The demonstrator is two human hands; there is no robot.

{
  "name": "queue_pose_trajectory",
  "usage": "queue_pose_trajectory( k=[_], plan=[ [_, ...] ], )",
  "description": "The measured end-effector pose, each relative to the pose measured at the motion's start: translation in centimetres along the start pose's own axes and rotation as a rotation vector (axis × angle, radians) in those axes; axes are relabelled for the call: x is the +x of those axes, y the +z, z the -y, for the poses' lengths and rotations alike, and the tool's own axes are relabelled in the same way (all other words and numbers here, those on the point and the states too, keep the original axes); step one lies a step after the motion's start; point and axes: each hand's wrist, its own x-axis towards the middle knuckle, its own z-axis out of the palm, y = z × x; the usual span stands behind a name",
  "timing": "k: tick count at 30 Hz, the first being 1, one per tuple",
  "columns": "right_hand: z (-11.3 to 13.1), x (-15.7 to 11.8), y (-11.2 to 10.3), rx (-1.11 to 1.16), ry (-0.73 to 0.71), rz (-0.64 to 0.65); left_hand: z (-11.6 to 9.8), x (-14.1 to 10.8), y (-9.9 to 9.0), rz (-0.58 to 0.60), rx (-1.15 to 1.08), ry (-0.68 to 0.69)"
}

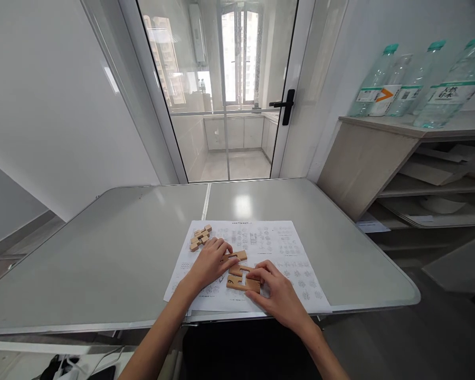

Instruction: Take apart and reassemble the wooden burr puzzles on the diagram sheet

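My left hand (pixel 212 259) is over the left end of a flat notched wooden puzzle piece (pixel 242 255), its thumb and forefinger closed about it. Nearer to me lie two more notched pieces, the farther one (pixel 234 271) and the nearer one (pixel 237 285), edge to edge with a gap between their notches. A dark mark shows on the nearer one. My right hand (pixel 276 291) has its thumb and fingers closed on the right end of this pair, partly hiding it. All rest on printed paper sheets (pixel 309 285). Beyond my left hand lies a cluster of small wooden blocks (pixel 200 238).
The grey table (pixel 103 253) has a seam down its middle. A glass door (pixel 245 142) with a black handle (pixel 288 107) stands behind it. At right, a shelf unit (pixel 364 153) bears several plastic bottles (pixel 407 95). Cables and a dark phone-like object (pixel 103 372) lie below left.
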Motion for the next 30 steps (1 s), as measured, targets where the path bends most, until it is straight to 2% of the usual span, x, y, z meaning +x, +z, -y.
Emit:
queue_pose_trajectory(
  k=[5, 15, 23, 30],
  plan=[
    [-0.6, 0.2, 0.6, -0.058, 0.031, -0.089, 0.3, -0.1, 0.5, -0.045, 0.027, -0.056],
    [-1.8, 0.6, 1.4, -0.099, 0.077, -0.212, 0.3, -0.1, 0.5, -0.057, 0.057, -0.054],
    [-1.4, 0.4, 0.7, -0.072, 0.071, -0.128, 0.0, -0.6, 0.4, -0.088, 0.029, -0.134],
    [-0.5, 0.3, 0.3, -0.056, 0.056, -0.053, -0.5, -0.7, 0.5, -0.055, -0.028, -0.127]
  ],
)
